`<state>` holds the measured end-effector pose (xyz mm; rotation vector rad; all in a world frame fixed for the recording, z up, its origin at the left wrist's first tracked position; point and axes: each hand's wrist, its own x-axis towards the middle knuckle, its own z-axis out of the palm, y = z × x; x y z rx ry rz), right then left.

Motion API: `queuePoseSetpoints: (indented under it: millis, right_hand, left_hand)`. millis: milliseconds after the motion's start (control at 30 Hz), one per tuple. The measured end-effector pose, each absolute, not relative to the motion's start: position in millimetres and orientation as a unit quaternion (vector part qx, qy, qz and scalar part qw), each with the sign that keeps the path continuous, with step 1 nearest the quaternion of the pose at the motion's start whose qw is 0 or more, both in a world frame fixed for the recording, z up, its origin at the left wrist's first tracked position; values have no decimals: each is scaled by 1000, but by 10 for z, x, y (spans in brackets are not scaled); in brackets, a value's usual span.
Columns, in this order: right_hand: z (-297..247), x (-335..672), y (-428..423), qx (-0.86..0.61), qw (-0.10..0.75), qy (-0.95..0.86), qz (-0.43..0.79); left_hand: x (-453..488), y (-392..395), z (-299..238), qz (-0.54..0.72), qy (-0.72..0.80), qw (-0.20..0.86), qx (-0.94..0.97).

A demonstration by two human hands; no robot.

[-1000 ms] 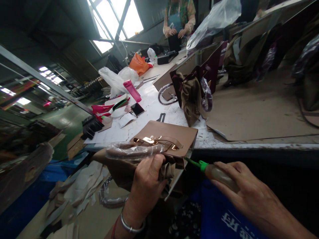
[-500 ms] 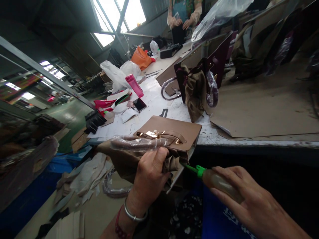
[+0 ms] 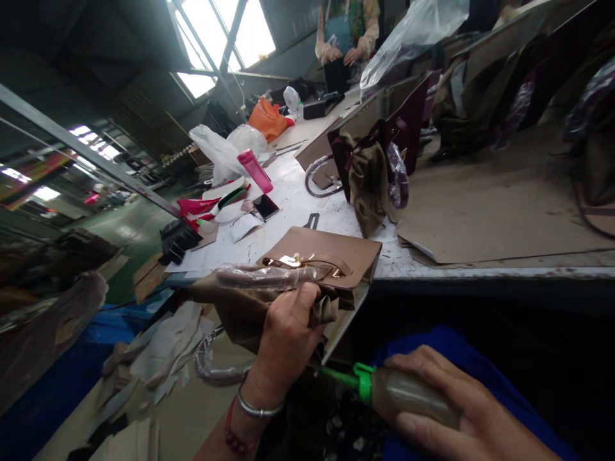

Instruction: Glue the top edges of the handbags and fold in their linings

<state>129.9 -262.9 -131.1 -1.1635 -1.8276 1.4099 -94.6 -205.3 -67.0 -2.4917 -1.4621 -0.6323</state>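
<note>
My left hand (image 3: pixel 288 326) is closed on the edge of a tan handbag (image 3: pixel 331 250), thumb on top near its plastic-wrapped handle (image 3: pixel 269 276). The handbag lies tilted over the table's front edge, with gold-coloured fittings on its flap and brown cloth bunched beside my fingers. A second wrapped handle (image 3: pixel 218 366) hangs below. My right hand (image 3: pixel 446 403) is wrapped round a squeeze bottle (image 3: pixel 413 394) of brownish content with a green nozzle cap. Its nozzle points left, below the bag's lower edge; the tip is blurred, so I cannot tell whether it touches anything.
Another handbag, dark maroon and olive (image 3: pixel 372 173), stands on the white table (image 3: pixel 293 192). A pink bottle (image 3: pixel 254 171), a phone (image 3: pixel 266 207) and an orange bag (image 3: pixel 268 120) lie further back. Brown board (image 3: pixel 490 224) covers the right side. A co-worker (image 3: pixel 346 38) stands at the far end.
My right hand has brought the squeeze bottle down and left, from the bag's right corner to beneath its lower edge. My left hand keeps its hold on the handbag.
</note>
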Motion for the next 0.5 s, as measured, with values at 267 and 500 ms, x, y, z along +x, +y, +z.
queuePoseSetpoints:
  millis: [267, 500]
  right_hand:
    - [-1496, 1319, -2394, -373, 286, -563, 680]
    - [-1615, 1309, -2443, -288, 320, -366, 825]
  left_hand:
    - [-951, -1981, -598, -215, -516, 61, -827]
    - [-820, -1765, -350, -164, -608, 8, -777]
